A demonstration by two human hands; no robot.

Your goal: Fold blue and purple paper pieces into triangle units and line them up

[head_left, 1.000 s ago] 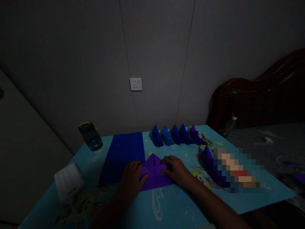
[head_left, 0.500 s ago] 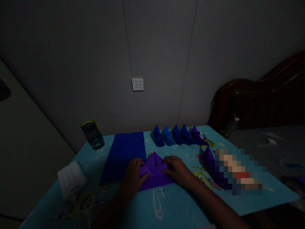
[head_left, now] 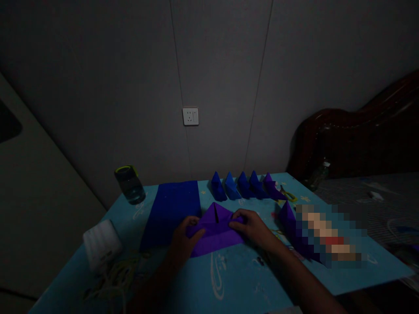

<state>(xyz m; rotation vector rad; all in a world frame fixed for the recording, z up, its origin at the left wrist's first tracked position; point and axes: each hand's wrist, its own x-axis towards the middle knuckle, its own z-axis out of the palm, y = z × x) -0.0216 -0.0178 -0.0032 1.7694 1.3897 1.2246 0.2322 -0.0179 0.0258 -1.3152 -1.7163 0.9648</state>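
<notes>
Since a second ago both hands have gone from pressing flat to gripping, and the purple folded paper [head_left: 216, 231] now stands up a little off the surface, its peak tipped toward the wall. The bench [head_left: 235, 279], covered in a pale blue cartoon print, carries everything. A flat dark blue sheet [head_left: 172, 209] lies just left of the work, its near right part partly behind the left hand. A row of folded blue and purple shapes [head_left: 244, 186] stands along the far edge, and one more purple shape [head_left: 288, 218] sits to the right. The purple folded paper lies at the middle of the bench, between the two hands. The left hand [head_left: 183, 242] is closed narrow on its left corner and the right hand [head_left: 252, 226] pinches its right corner. A slit shows at the peak. The step looks like drawing the two sides apart to open the fold. That would call for an even pull from both corners, gentle enough that the slit does not tear. The light is too dim to judge the creases.
</notes>
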